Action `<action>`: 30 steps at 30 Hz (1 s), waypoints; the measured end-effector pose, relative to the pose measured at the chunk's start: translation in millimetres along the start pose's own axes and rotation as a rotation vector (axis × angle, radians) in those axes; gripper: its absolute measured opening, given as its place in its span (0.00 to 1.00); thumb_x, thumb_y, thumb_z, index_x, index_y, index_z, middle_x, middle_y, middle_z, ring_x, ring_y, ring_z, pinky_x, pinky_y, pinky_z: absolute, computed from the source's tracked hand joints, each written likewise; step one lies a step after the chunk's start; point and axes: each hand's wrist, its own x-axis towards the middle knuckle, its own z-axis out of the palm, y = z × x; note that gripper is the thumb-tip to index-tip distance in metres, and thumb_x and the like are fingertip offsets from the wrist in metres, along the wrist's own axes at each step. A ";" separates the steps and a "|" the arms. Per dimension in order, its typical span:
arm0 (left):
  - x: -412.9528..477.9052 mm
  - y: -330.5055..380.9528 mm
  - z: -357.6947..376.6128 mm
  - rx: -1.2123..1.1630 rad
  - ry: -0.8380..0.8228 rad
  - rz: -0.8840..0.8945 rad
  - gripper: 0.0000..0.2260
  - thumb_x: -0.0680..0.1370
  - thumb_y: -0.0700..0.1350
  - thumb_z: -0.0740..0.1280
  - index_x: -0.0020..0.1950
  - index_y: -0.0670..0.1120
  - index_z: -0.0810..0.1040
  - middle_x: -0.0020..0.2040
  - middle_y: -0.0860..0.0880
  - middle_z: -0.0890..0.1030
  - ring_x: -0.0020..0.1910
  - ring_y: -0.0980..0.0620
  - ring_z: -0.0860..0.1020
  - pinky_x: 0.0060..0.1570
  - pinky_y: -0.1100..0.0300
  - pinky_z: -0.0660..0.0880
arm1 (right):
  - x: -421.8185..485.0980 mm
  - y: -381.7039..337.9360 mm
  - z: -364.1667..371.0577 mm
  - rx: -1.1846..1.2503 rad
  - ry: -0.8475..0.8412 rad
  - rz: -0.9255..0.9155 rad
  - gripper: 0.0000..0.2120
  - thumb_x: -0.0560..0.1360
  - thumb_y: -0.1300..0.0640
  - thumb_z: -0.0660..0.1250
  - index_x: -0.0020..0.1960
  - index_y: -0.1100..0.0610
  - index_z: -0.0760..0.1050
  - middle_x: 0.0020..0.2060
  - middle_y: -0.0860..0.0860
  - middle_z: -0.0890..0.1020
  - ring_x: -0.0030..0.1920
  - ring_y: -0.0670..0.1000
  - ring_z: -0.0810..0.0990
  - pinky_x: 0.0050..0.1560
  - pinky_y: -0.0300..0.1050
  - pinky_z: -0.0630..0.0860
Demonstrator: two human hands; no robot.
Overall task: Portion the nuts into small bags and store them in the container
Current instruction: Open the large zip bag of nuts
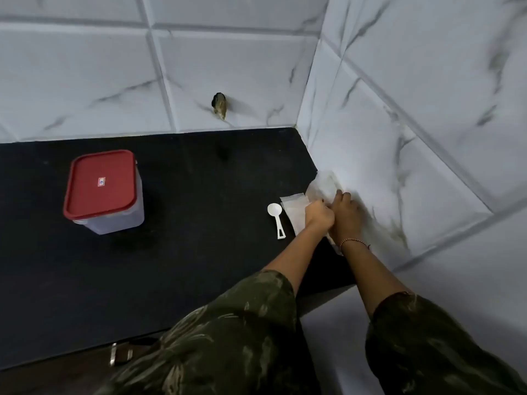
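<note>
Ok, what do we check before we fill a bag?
1. Hold on the bags: ok, left hand grips them, right hand touches them.
2. One bag opened: cannot tell.
3. The spoon close: ok, beside the bags.
4. The container open: not ok, lid is on.
5. The nuts ready: cannot tell, none in view.
</note>
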 end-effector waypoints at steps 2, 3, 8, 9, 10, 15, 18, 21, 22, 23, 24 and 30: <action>2.3 1.1 2.8 0.020 -0.023 -0.025 0.15 0.81 0.36 0.54 0.66 0.36 0.71 0.66 0.37 0.74 0.65 0.40 0.72 0.64 0.52 0.70 | 0.4 1.1 -0.5 0.041 -0.058 0.047 0.19 0.80 0.61 0.53 0.69 0.66 0.60 0.61 0.63 0.71 0.57 0.61 0.74 0.50 0.50 0.73; 3.7 0.0 4.8 0.004 -0.038 -0.042 0.16 0.81 0.37 0.54 0.67 0.36 0.71 0.66 0.37 0.73 0.65 0.40 0.72 0.64 0.52 0.70 | 0.6 2.9 2.3 0.060 -0.064 0.064 0.19 0.81 0.60 0.53 0.69 0.67 0.60 0.61 0.64 0.71 0.58 0.62 0.74 0.50 0.51 0.73; 12.0 -5.0 14.5 -0.075 -0.082 -0.088 0.19 0.84 0.45 0.53 0.71 0.38 0.67 0.68 0.37 0.71 0.67 0.40 0.70 0.66 0.50 0.68 | 7.8 5.1 7.8 0.122 -0.115 0.088 0.17 0.80 0.59 0.55 0.64 0.69 0.66 0.58 0.67 0.75 0.56 0.64 0.76 0.51 0.52 0.73; 15.4 -6.3 16.0 -0.083 -0.080 -0.100 0.18 0.83 0.44 0.53 0.71 0.38 0.67 0.68 0.37 0.71 0.66 0.40 0.71 0.66 0.50 0.69 | 9.5 6.0 8.6 0.132 -0.116 0.088 0.15 0.80 0.60 0.55 0.61 0.69 0.68 0.56 0.66 0.77 0.55 0.64 0.77 0.50 0.52 0.73; 18.6 -7.2 17.0 -0.086 -0.075 -0.111 0.18 0.83 0.43 0.52 0.70 0.38 0.68 0.68 0.37 0.72 0.66 0.40 0.71 0.65 0.50 0.69 | 11.8 7.1 10.8 0.136 -0.111 0.088 0.13 0.79 0.60 0.57 0.58 0.68 0.71 0.53 0.65 0.78 0.53 0.63 0.78 0.48 0.51 0.73; 33.1 -12.7 22.6 -0.067 -0.070 -0.130 0.16 0.80 0.39 0.56 0.66 0.37 0.73 0.64 0.37 0.76 0.63 0.39 0.74 0.62 0.49 0.73 | 15.8 10.1 13.4 0.135 -0.142 0.105 0.09 0.76 0.65 0.60 0.46 0.66 0.78 0.44 0.62 0.83 0.45 0.60 0.82 0.37 0.45 0.68; 41.6 -15.6 23.2 -0.079 -0.062 -0.125 0.14 0.79 0.40 0.59 0.60 0.36 0.77 0.59 0.37 0.79 0.58 0.39 0.78 0.57 0.51 0.76 | 16.4 11.6 11.2 0.217 -0.114 0.164 0.11 0.76 0.64 0.60 0.48 0.70 0.78 0.45 0.65 0.82 0.47 0.62 0.81 0.37 0.44 0.67; 47.7 -17.5 23.2 -0.118 -0.045 -0.120 0.12 0.78 0.40 0.61 0.57 0.36 0.79 0.56 0.37 0.80 0.56 0.40 0.79 0.55 0.51 0.78 | 17.9 10.8 8.1 0.255 -0.073 0.201 0.12 0.77 0.64 0.59 0.49 0.70 0.78 0.46 0.66 0.81 0.47 0.63 0.81 0.38 0.44 0.66; 49.1 -18.1 24.0 -0.133 -0.041 -0.123 0.12 0.78 0.39 0.61 0.56 0.36 0.80 0.55 0.37 0.81 0.55 0.40 0.79 0.55 0.50 0.78 | 19.0 10.1 8.1 0.256 -0.063 0.204 0.11 0.77 0.64 0.59 0.49 0.70 0.78 0.47 0.65 0.81 0.47 0.63 0.81 0.38 0.43 0.66; 51.7 -19.0 25.2 -0.157 -0.037 -0.121 0.11 0.78 0.39 0.61 0.55 0.36 0.80 0.54 0.37 0.81 0.54 0.40 0.80 0.55 0.49 0.79 | 19.6 9.2 7.4 0.257 -0.047 0.204 0.11 0.77 0.64 0.59 0.49 0.70 0.78 0.47 0.65 0.81 0.47 0.63 0.80 0.38 0.43 0.66; 53.5 -19.0 25.8 -0.180 -0.034 -0.118 0.11 0.77 0.38 0.61 0.54 0.36 0.80 0.53 0.37 0.81 0.54 0.39 0.80 0.54 0.48 0.79 | 20.5 9.1 7.1 0.259 -0.032 0.204 0.11 0.77 0.64 0.59 0.49 0.69 0.78 0.48 0.64 0.80 0.47 0.63 0.80 0.38 0.43 0.66; 54.0 -7.5 19.3 -0.277 -0.056 -0.081 0.11 0.77 0.35 0.59 0.49 0.36 0.81 0.49 0.35 0.82 0.44 0.42 0.80 0.51 0.48 0.78 | 27.6 7.8 -4.7 0.270 0.046 0.180 0.10 0.76 0.63 0.60 0.47 0.64 0.79 0.47 0.61 0.81 0.45 0.61 0.80 0.37 0.43 0.66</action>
